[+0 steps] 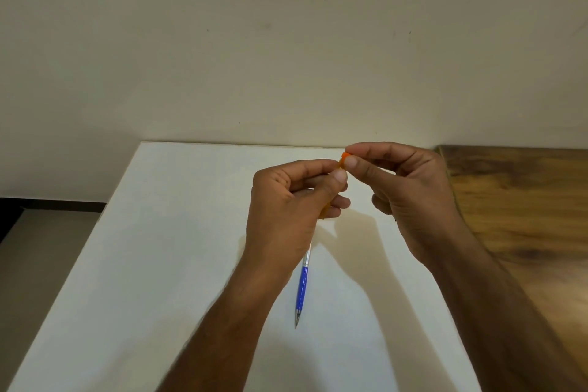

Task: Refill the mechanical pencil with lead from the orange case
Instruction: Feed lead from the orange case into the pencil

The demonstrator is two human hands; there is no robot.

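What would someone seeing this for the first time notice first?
Two hands meet above the middle of the white table: the left hand and right hand pinch a small orange case between their fingertips. Below them a blue mechanical pencil lies on the table, tip toward the viewer.

white table [159, 264], blue pencil [302, 286] on it

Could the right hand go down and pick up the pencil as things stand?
Probably not yet: the right hand is pinching the orange case's top end, shared with the left hand. The pencil lies uncovered on the white table, upper end under the left hand.
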